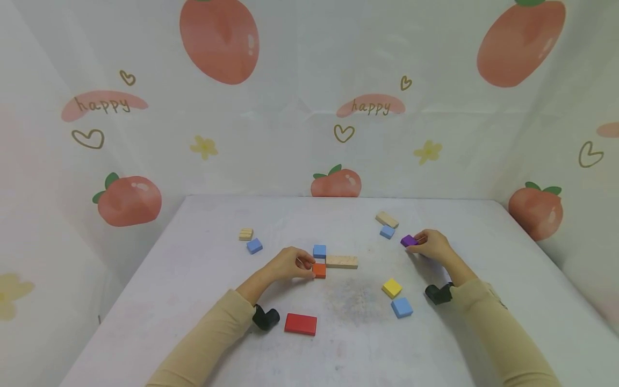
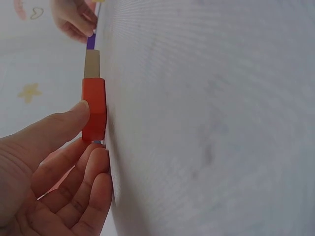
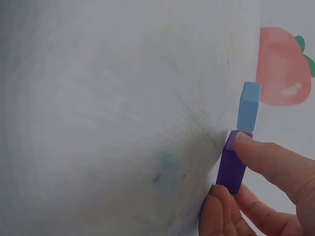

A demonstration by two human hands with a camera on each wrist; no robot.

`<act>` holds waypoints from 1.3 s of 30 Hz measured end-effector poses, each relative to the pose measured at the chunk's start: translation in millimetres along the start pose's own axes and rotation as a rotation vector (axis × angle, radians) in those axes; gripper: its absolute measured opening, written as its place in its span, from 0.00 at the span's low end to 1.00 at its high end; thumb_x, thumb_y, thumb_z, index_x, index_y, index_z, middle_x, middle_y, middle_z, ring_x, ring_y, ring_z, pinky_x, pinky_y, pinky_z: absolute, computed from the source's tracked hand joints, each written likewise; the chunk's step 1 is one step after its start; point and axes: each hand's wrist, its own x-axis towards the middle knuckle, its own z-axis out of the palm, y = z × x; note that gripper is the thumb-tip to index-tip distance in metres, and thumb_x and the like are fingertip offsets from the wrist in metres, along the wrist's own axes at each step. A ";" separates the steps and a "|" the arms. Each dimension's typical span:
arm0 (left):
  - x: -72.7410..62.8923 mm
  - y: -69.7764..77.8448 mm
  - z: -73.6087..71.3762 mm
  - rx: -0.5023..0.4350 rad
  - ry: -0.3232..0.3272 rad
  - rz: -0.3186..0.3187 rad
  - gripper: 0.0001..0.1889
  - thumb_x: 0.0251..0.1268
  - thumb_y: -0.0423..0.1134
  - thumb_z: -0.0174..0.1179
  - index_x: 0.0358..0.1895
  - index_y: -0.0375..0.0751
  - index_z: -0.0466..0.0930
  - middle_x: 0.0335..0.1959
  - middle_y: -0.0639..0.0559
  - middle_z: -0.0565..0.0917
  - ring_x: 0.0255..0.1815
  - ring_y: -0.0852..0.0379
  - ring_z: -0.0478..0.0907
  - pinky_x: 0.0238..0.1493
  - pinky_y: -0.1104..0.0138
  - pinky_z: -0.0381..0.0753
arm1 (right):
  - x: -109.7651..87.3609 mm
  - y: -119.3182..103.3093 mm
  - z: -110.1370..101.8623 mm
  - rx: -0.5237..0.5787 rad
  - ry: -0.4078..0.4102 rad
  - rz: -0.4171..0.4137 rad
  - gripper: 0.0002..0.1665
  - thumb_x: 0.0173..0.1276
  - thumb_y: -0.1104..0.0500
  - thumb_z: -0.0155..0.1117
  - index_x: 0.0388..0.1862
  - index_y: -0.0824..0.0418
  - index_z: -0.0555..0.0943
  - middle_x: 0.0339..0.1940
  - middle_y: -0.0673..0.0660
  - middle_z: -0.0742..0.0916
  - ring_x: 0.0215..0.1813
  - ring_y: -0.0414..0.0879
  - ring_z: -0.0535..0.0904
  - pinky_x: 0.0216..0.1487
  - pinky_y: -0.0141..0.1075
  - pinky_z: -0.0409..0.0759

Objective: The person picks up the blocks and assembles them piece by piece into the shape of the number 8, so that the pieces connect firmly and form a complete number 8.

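Thumb and fingers of your left hand (image 1: 292,263) pinch the orange block (image 1: 319,271), lower centre of the head view, closed to about its width; your right hand (image 1: 432,246) likewise pinches the purple block (image 1: 408,241), right of centre. Both look light, stiff and hard to damage, perhaps slightly slick, so opposite side faces should give you the surest hold
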 end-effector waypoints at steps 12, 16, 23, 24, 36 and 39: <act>0.2 3.6 0.5 0.005 0.010 -0.029 0.16 0.52 0.37 0.68 0.45 0.36 0.82 0.35 0.48 0.83 0.32 0.61 0.74 0.32 0.75 0.74 | -0.1 0.6 -1.9 -0.007 -0.004 -0.024 0.29 0.59 0.55 0.65 0.50 0.77 0.71 0.46 0.73 0.78 0.47 0.61 0.75 0.47 0.47 0.75; -0.3 3.0 -0.1 0.013 0.014 -0.004 0.16 0.51 0.36 0.68 0.44 0.34 0.82 0.34 0.47 0.84 0.32 0.61 0.75 0.32 0.75 0.74 | -0.1 -0.2 -3.9 -0.007 -0.021 -0.008 0.29 0.61 0.55 0.64 0.51 0.76 0.71 0.45 0.71 0.78 0.46 0.58 0.74 0.46 0.45 0.74; -0.5 2.4 -0.3 0.016 0.015 0.003 0.15 0.51 0.36 0.68 0.43 0.35 0.82 0.34 0.47 0.84 0.32 0.62 0.75 0.33 0.74 0.75 | 0.5 -3.1 -5.3 0.024 -0.034 0.007 0.29 0.61 0.55 0.64 0.53 0.75 0.71 0.48 0.71 0.77 0.46 0.57 0.73 0.45 0.44 0.74; -0.3 2.4 -0.3 0.015 0.013 -0.001 0.15 0.51 0.36 0.68 0.43 0.35 0.82 0.34 0.47 0.84 0.32 0.62 0.75 0.33 0.75 0.74 | 0.3 -3.8 -5.2 0.029 -0.034 0.004 0.29 0.61 0.55 0.64 0.53 0.75 0.71 0.48 0.71 0.77 0.46 0.57 0.73 0.45 0.44 0.74; -1.5 3.8 -1.2 -0.009 0.007 -0.029 0.16 0.51 0.36 0.68 0.44 0.35 0.82 0.35 0.47 0.84 0.33 0.61 0.75 0.33 0.75 0.74 | -2.0 -17.7 -3.2 0.026 -0.041 -0.095 0.27 0.60 0.56 0.66 0.53 0.72 0.74 0.49 0.70 0.79 0.48 0.58 0.74 0.46 0.45 0.75; -1.6 3.7 -0.6 -0.004 0.013 -0.031 0.16 0.51 0.36 0.68 0.44 0.35 0.82 0.35 0.47 0.83 0.33 0.61 0.75 0.34 0.74 0.75 | -1.2 -21.4 -1.4 0.035 -0.043 -0.116 0.26 0.59 0.57 0.66 0.52 0.71 0.74 0.49 0.70 0.80 0.49 0.58 0.75 0.46 0.43 0.75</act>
